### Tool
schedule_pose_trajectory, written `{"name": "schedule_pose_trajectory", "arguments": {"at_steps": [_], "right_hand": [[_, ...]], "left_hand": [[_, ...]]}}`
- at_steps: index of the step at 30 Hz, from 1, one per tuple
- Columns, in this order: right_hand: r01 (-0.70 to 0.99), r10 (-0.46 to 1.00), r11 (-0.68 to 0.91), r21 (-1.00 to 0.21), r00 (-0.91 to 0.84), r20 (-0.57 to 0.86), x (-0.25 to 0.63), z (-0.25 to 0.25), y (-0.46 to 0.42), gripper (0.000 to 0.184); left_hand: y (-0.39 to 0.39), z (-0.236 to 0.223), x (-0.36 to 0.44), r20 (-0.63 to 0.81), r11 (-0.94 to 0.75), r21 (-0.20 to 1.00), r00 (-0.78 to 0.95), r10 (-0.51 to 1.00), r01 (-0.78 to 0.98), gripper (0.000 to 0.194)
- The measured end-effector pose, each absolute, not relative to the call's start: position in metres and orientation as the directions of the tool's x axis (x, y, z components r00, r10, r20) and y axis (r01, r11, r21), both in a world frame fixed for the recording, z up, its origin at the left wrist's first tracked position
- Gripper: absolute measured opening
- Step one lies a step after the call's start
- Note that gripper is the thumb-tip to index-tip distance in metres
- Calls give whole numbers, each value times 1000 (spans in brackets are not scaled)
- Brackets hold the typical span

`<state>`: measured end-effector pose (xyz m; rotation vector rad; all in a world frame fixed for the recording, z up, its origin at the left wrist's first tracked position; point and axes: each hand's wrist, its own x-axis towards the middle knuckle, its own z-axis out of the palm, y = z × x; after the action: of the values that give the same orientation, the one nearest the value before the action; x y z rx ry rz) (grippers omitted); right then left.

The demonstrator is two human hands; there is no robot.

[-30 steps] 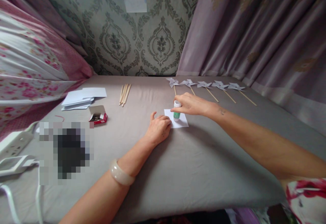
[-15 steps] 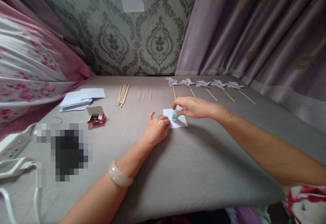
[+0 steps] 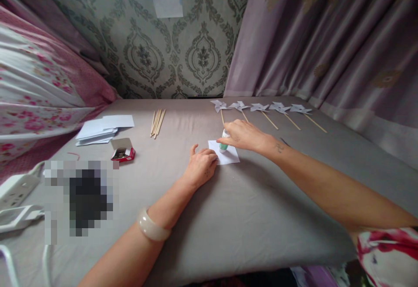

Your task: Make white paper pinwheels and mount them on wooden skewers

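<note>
A small square of white paper (image 3: 232,155) lies on the cloth in front of me. My left hand (image 3: 201,166) presses its bent fingers on the paper's left edge, with the thumb raised. In my right hand (image 3: 241,134) is a white and green glue stick (image 3: 224,146), held nearly upright, its lower end against the paper. The fingers partly cover the stick. Just behind this hand, several white paper pinwheels (image 3: 259,107) on thin wooden sticks lie in a row.
On the left lie a stack of white paper (image 3: 98,129), a bundle of wooden sticks (image 3: 158,123) and an open red box (image 3: 123,153) of small metal pieces. A white power strip (image 3: 18,191) with cables sits at the left edge, beside a blurred-out patch. Curtains (image 3: 326,52) hang at the right.
My right hand has shifted slightly left, and the glue stick has gone from tilted to nearly upright on the paper. My left hand stays in place on the paper.
</note>
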<state>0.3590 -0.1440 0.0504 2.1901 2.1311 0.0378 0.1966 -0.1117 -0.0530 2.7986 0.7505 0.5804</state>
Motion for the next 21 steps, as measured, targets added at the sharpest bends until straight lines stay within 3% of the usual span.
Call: {"name": "schedule_pose_trajectory", "arguments": {"at_steps": [8, 14, 17, 21], "right_hand": [[970, 959, 239, 47, -228, -168, 365, 59, -137, 23], [972, 965, 231, -54, -236, -111, 387, 47, -149, 30], [966, 986, 143, -215, -158, -52, 411, 29, -160, 27], [793, 993, -88, -603, 117, 8, 438, 3, -175, 31]], "left_hand": [[-111, -53, 196, 320, -853, 283, 795, 515, 439, 22], [-112, -51, 196, 301, -845, 291, 795, 526, 449, 22], [-112, -50, 196, 302, -846, 290, 796, 525, 448, 22], [-112, -52, 197, 311, -849, 287, 795, 521, 444, 22]]}}
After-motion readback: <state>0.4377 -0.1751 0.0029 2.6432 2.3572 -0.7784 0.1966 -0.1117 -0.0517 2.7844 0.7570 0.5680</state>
